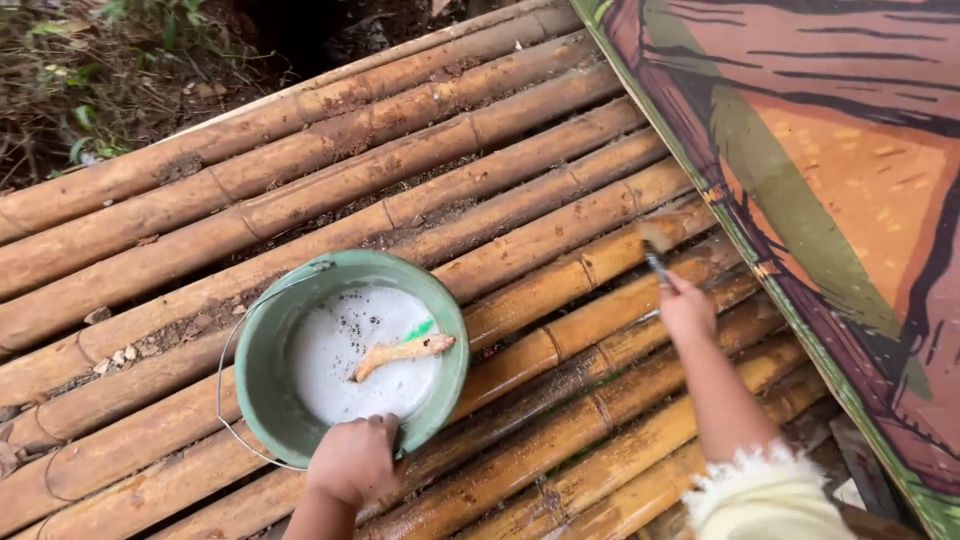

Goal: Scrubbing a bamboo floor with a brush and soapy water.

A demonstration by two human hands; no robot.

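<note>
A person is brushing a white liquid onto a bamboo-pole platform beside a painted board.

The right hand is pinching a paintbrush, its bristles touching a bamboo pole just beside the painted board; this looks like the coating stroke itself, and the next move likely calls for reloading the brush. The left hand is curling its fingers over the near rim of the green bucket, which is sitting on the poles, half full of speckled milky liquid with a pale stick lying in it.
</note>
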